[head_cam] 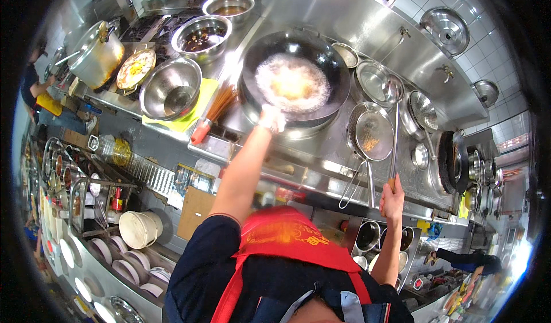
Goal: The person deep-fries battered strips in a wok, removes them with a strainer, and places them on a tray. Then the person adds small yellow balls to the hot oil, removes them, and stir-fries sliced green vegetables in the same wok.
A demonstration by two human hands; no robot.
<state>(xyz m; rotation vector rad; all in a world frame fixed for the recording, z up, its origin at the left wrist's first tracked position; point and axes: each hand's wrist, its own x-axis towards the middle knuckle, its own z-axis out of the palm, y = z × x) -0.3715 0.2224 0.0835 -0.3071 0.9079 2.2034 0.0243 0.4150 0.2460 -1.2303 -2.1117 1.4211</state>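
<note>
A large black wok sits on the burner before me, with bright, foaming liquid inside. At its near rim is my left hand, closed on the edge; the hand looks white, and glare or a cloth hides the fingers. My right hand grips the wooden end of a long-handled ladle. The ladle's bowl rests over a steel pot right of the wok. Beside its shaft, a fine mesh strainer with golden bits lies on a perforated one.
A bamboo wok brush lies left of the wok. Further left are an empty steel bowl on a green cloth, a bowl of dark liquid and a large pot. A slotted ladle lies right. Other people stand at both sides.
</note>
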